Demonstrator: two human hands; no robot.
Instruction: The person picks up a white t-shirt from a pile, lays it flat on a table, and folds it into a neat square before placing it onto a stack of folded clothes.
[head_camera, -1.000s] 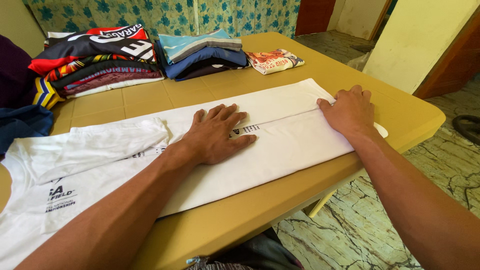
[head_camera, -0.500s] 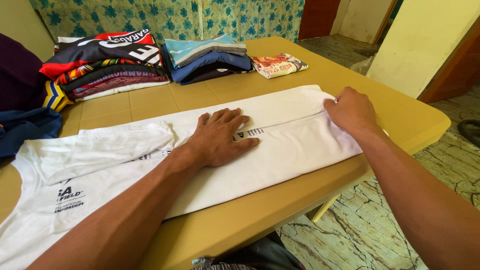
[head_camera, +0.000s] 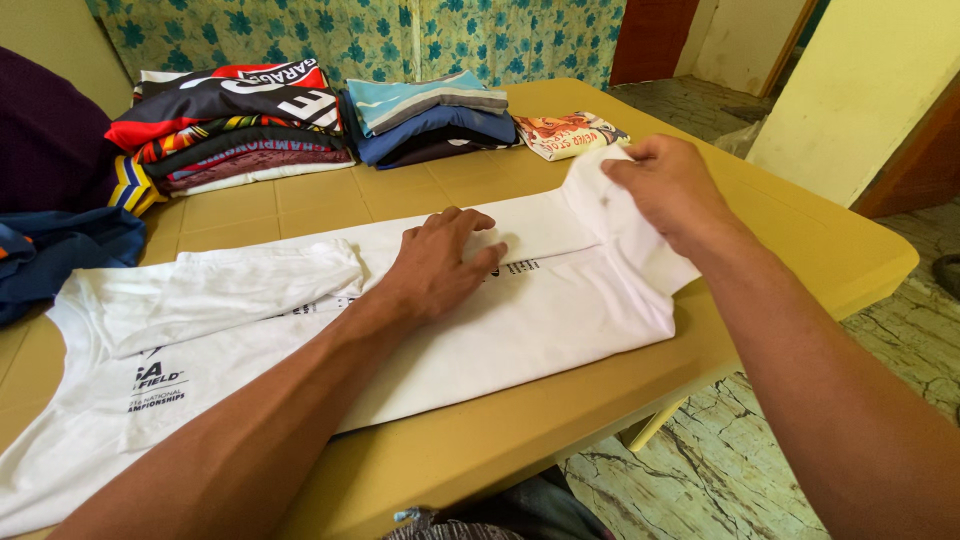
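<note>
Your right hand (head_camera: 668, 190), flat before, is now pinching the soft white cotton T-shirt's (head_camera: 560, 300) limp hem, while your left hand's (head_camera: 440, 262) released fingers (head_camera: 470, 228) are pressing it onto the yellow counter (head_camera: 790, 240).

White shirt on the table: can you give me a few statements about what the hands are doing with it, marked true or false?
1. The left hand lies flat on the white shirt. True.
2. The right hand presses the shirt flat on the table. False: it pinches the shirt's end and lifts it off the table.
3. Folded clothes are stacked at the table's far side. True.
4. The shirt is rolled into a ball. False: it lies spread out, folded lengthwise.
5. The table is yellow-tan. True.
</note>
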